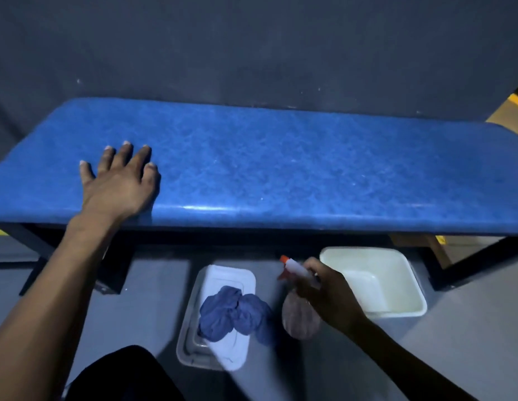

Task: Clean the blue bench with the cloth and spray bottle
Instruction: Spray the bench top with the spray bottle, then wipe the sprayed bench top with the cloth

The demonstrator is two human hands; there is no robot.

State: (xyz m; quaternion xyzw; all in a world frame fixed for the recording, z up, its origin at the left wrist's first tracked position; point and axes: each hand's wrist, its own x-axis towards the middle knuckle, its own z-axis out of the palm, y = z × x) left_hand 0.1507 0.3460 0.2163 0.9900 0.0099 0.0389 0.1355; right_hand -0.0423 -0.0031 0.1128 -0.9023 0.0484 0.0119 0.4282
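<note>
The blue bench [281, 163] runs across the middle of the view, its padded top dusty. My left hand [119, 180] lies flat on its left part, fingers spread, holding nothing. Below the bench's front edge, my right hand [330, 296] grips the neck of a clear spray bottle [299, 316] with a white head and orange nozzle, held over the floor. A crumpled blue cloth [231, 314] lies in a white tray [191, 351] on the floor, just left of the bottle.
A white square tub [402, 308] stands on the grey floor under the bench's right half. Black bench legs stand at the left [78, 261] and right [466, 261]. A dark wall rises behind the bench. My dark-clad knee [119, 377] is at the bottom.
</note>
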